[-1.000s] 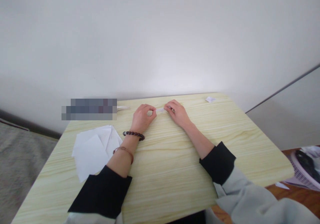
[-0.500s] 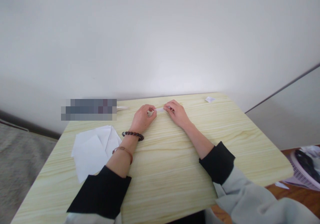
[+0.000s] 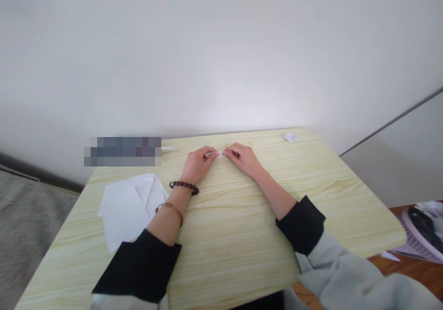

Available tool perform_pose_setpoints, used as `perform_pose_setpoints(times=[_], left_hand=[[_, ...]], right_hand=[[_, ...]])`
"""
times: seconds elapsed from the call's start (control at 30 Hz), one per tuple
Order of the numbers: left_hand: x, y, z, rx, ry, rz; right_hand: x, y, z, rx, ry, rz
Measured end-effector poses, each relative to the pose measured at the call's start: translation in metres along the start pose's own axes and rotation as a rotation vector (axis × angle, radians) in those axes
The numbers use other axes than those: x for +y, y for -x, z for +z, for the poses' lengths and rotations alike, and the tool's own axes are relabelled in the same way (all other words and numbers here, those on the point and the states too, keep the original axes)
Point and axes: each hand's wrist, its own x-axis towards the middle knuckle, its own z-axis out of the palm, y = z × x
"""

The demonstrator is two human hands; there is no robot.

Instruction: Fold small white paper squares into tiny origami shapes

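Observation:
A small piece of white paper point(image 3: 220, 155) is pinched between my two hands above the far part of the wood-grain table point(image 3: 228, 236). My left hand point(image 3: 200, 161), with a dark bead bracelet at the wrist, grips its left end between thumb and fingers. From the other side my right hand point(image 3: 243, 157) closes on the right end. The fingertips of both hands almost meet, so most of the paper is hidden and its folds cannot be made out.
Several loose white sheets point(image 3: 126, 213) lie overlapping beside my left forearm. A small folded paper point(image 3: 291, 137) rests near the far right corner. Behind the table rises a white wall point(image 3: 221, 56). A blurred-out item point(image 3: 126, 152) sits far left; a purple basket point(image 3: 415, 238) stands on the floor at right.
My hands have come closer together, the right one shifting slightly left and nearer. Less of the paper shows between the fingertips, and its visible part now angles downward.

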Motion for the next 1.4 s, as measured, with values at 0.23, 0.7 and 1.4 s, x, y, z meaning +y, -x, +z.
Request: perform_pose_setpoints(times=[0.23, 0.7, 1.4], left_hand=[[0.0033, 0.0003, -0.0001, -0.041, -0.050, -0.001], [0.0048, 0.0002, 0.0007, 0.000, -0.011, -0.058], [0.0066, 0.0009, 0.0018, 0.001, 0.004, -0.065]], right_hand=[[-0.0014, 0.0009, -0.0006, -0.026, 0.014, -0.009], [-0.0038, 0.0009, -0.0005, 0.023, -0.075, 0.114], [-0.0070, 0.0006, -0.0025, 0.169, -0.137, 0.099]])
